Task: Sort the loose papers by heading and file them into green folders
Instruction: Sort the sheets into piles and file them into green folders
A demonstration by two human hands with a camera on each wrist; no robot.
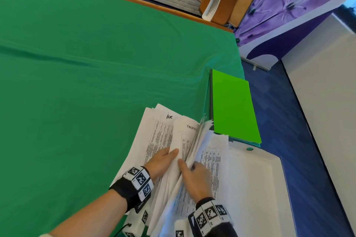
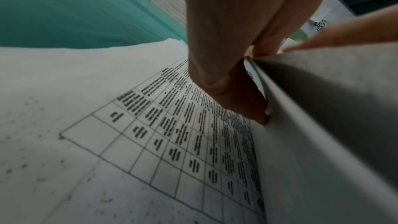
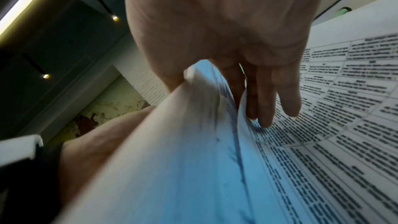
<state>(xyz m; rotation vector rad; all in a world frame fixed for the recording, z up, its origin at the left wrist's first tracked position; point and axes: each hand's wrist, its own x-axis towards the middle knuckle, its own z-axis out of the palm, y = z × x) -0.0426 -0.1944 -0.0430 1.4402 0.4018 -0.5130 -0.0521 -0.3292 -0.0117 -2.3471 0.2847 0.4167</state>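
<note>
A pile of loose printed papers (image 1: 154, 136) lies on the green cloth near the table's front right; the flat top sheet is headed "HR". My left hand (image 1: 169, 157) pinches a raised sheet (image 1: 185, 134) with a handwritten heading, thumb on top and fingers (image 2: 228, 83) beneath, touching the flat page (image 2: 150, 125). My right hand (image 1: 189, 167) grips a fanned sheaf of sheets (image 1: 200, 136) standing on edge, thumb on one side and fingers (image 3: 269, 101) on the other. A bright green folder (image 1: 234, 106) lies closed just beyond the papers, to the right.
A white lidded box (image 1: 265, 179) with a small green knob (image 1: 249, 148) sits at the right under part of the papers. The green cloth (image 1: 96, 82) stretches left and far. The table's right edge drops to a blue floor (image 1: 289, 121).
</note>
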